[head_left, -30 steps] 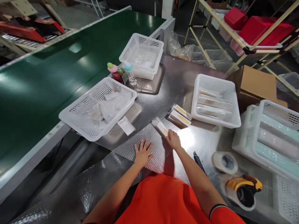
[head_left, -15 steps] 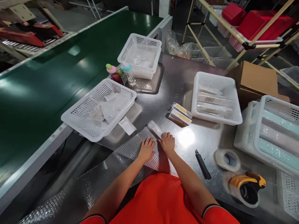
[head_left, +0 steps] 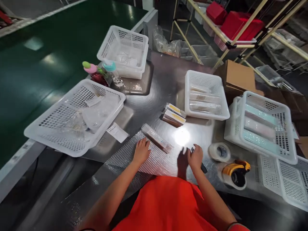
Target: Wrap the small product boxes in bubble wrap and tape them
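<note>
My left hand (head_left: 141, 150) lies with its fingers stretched out on a sheet of bubble wrap (head_left: 125, 160). Across the far edge of that sheet rests a long, narrow box in clear wrapping (head_left: 157, 138), just beyond my left fingertips and untouched by my right hand. Over to the right, my right hand (head_left: 195, 157) is closed around a black utility knife (head_left: 204, 168), whose tip shows past the fingers and whose handle end sticks out below the palm. Two small white-and-yellow boxes (head_left: 174, 117) lie farther back on the metal table (head_left: 166, 80).
White baskets stand at left (head_left: 106, 134), back (head_left: 141, 72) and right (head_left: 209, 114), with stacked baskets (head_left: 262, 154) farther right. A tape roll (head_left: 219, 152) and an orange tape dispenser (head_left: 237, 173) lie beside the knife. Bottles (head_left: 110, 67), a label (head_left: 117, 132) and a green conveyor (head_left: 48, 57) are at left.
My right hand has left the wrapped box and moved right, taking hold of the utility knife. My left hand stays on the bubble wrap. The view has turned somewhat to the right.
</note>
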{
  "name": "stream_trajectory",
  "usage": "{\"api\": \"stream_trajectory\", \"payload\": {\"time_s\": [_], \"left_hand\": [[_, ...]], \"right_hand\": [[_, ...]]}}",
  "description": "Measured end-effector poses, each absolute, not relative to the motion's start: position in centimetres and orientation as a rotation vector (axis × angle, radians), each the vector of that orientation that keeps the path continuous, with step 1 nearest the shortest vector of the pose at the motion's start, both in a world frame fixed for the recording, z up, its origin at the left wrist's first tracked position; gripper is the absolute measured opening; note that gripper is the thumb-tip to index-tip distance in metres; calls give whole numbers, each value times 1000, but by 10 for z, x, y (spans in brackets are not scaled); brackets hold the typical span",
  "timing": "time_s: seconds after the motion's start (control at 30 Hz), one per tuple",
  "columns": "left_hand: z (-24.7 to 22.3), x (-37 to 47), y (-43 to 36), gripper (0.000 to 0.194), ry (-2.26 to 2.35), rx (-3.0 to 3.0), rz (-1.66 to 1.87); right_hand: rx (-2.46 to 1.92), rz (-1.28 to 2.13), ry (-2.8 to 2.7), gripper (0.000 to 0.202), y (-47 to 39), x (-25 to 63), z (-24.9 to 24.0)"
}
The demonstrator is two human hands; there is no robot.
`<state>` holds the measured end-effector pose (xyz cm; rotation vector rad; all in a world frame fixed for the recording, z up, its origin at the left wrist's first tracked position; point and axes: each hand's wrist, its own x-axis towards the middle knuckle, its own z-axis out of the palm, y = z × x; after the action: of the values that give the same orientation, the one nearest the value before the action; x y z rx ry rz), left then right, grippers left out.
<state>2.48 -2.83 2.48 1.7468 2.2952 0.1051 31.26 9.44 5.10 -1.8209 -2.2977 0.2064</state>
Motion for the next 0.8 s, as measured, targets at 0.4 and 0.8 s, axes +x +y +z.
{"api": "stream_trajectory", "payload": {"time_s": [0.4,0.8], "left_hand": [[24,-7,-32,60,2320,1571,53],[15,-15,-36,78,2346,1443,161]], "right_hand": [[-1959,407,-2332,41,72,355,57],[-1564,772,-2973,34,41,83,57]]}}
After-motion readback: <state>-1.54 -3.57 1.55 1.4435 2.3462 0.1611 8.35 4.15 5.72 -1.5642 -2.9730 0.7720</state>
